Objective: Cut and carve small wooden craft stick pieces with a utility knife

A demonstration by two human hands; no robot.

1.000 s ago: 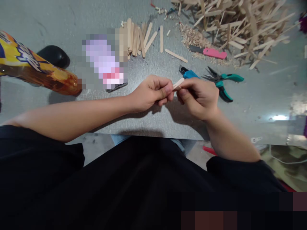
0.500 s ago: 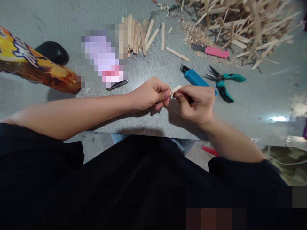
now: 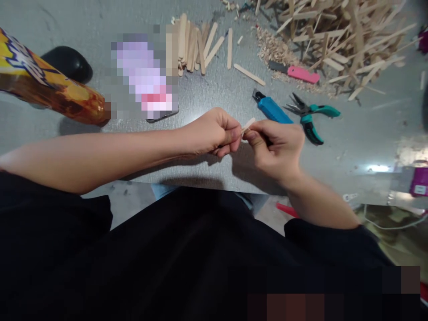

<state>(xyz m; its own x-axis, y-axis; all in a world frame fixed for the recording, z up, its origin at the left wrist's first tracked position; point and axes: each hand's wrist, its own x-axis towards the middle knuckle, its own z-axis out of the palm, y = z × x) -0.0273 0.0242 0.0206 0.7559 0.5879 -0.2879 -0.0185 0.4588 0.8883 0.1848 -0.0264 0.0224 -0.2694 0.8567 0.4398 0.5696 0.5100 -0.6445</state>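
A pale wooden craft stick (image 3: 248, 124) spans the small gap between my hands, over the front part of the table. My left hand (image 3: 222, 133) is closed in a pinch around its left end, thumb on the near side. My right hand (image 3: 279, 147) is also closed, thumb against curled index finger, at the stick's right part. A thin sliver of wood shows at the right fingertips; whether it is joined to the stick I cannot tell. Just beyond the right hand lie a blue utility knife (image 3: 273, 110) and needle-nose pliers (image 3: 306, 117) with teal handles.
A large heap of craft sticks (image 3: 334, 40) and shavings (image 3: 277, 49) with a pink-handled knife (image 3: 302, 74) are at the back right. More sticks (image 3: 192, 47) lie back centre. Left are a blurred phone (image 3: 142, 71), a black mouse (image 3: 68, 64) and a yellow-labelled bottle (image 3: 56, 84).
The camera view has shifted slightly. Both hands keep their pinch on the stick; the pale sliver by the right fingertips shows more clearly and sits slightly apart from the stick.
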